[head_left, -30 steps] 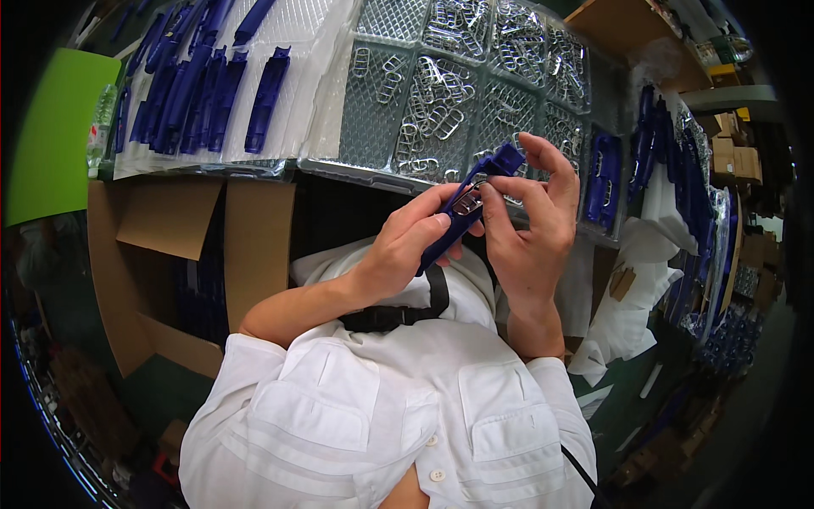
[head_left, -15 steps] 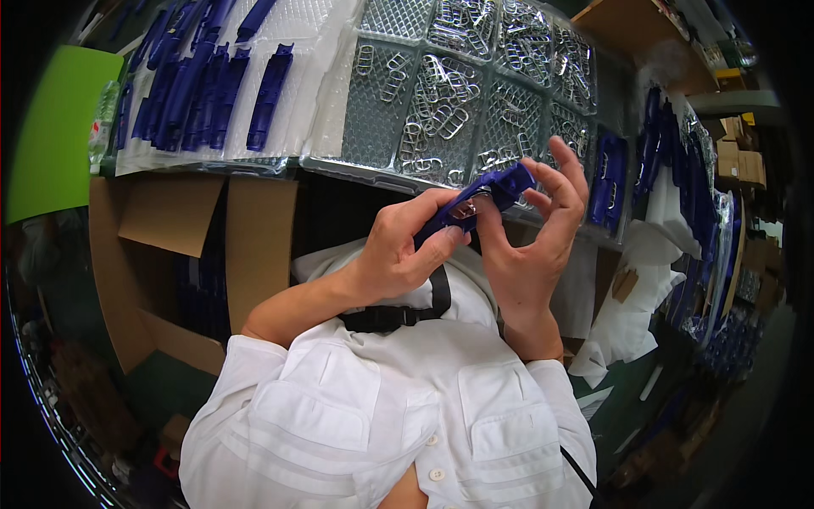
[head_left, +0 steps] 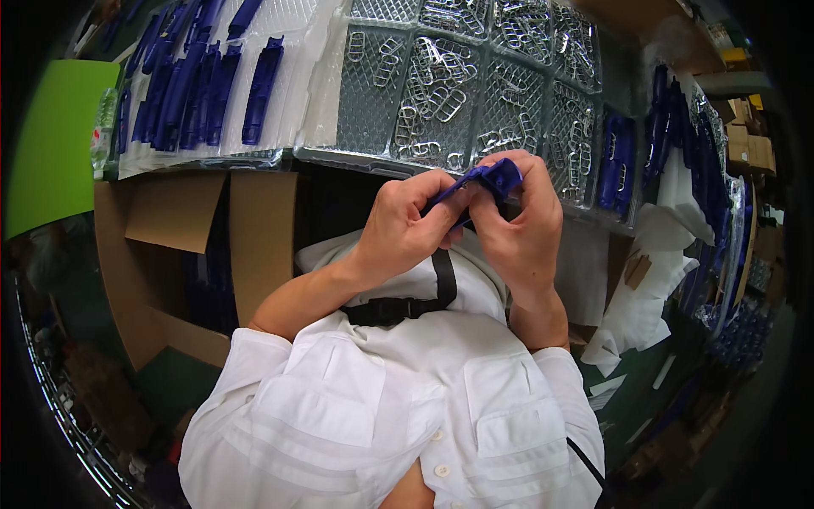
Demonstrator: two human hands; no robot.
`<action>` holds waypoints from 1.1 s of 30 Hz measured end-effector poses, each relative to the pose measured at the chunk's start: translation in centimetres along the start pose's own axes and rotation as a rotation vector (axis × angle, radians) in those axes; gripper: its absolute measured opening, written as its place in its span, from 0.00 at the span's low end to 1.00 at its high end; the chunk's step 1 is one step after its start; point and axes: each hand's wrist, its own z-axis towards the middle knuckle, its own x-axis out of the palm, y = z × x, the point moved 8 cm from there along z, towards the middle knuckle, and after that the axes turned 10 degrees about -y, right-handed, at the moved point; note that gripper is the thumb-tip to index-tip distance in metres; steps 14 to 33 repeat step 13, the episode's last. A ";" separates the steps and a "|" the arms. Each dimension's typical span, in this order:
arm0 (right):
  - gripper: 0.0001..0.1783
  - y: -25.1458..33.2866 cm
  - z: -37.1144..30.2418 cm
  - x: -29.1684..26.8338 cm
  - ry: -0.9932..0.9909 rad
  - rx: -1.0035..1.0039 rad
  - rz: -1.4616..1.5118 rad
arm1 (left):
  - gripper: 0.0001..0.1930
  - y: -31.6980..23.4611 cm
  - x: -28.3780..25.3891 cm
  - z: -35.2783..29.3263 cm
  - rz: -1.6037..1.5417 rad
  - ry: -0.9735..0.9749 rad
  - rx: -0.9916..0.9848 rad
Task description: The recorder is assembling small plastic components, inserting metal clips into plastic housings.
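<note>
Between my two hands, in front of the tray's near edge, is a long blue plastic part (head_left: 498, 176), held tilted. My left hand (head_left: 409, 219) pinches its lower left end between thumb and fingers. My right hand (head_left: 521, 216) is closed round the upper right end, thumb on the near side and fingers over the far side. My fingers hide most of the part's inside. Just beyond lies a clear compartment tray (head_left: 365, 159) with many loose metal loop buckles (head_left: 449, 103). To its left, similar blue parts (head_left: 263, 92) lie on white foam sheeting (head_left: 292, 64).
An open cardboard box (head_left: 263, 254) with blue parts inside stands below the table at left. A plastic bottle (head_left: 103, 127) is by a green panel (head_left: 52, 140). Blue parts with metal pieces (head_left: 617, 165) lie at the tray's right end. White wrapping (head_left: 649, 293) hangs at right.
My right hand's fingers, spread before, have closed round the blue part's upper end. The metal piece visible in the part earlier is now hidden. The view has shifted slightly.
</note>
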 end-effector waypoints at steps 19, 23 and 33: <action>0.15 -1.0 0.6 -3.5 0.022 -0.270 0.526 | 0.23 -8.2 -0.8 -2.6 0.437 0.156 0.574; 0.15 -1.0 0.6 -3.5 0.022 -0.270 0.526 | 0.23 -8.2 -0.8 -2.6 0.437 0.156 0.574; 0.15 -1.0 0.6 -3.5 0.022 -0.270 0.526 | 0.23 -8.2 -0.8 -2.6 0.437 0.156 0.574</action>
